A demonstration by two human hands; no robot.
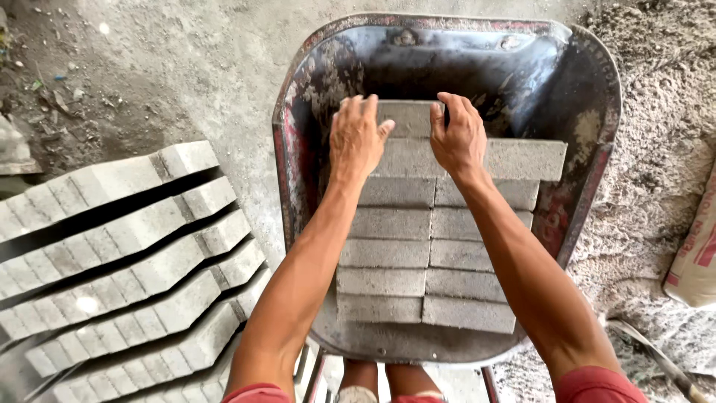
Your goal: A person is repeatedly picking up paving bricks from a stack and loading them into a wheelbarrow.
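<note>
Hands on topmost grey block in a loaded wheelbarrow.

Nearest, at bottom edge: red sleeves and knees, cut off by the frame; wheelbarrow handles mostly hidden behind the forearms. Wheelbarrow [294, 149], dark, rusted tray, holds two columns of grey concrete blocks [388, 250] lying flat, overlapped toward the far end. Left hand [358, 138] and right hand [459, 138] rest on the far, uppermost block [409, 117]; fingers of each are spread and curl over its two ends, palms hiding much of it, so grip underneath cannot be told. Left of the barrow: rows of long grey kerb pieces [127, 261] on the floor, cut off at the frame edge. Right: sand heap [656, 67], part of a sack [697, 254], and a tool handle [656, 358], its head out of view.
</note>
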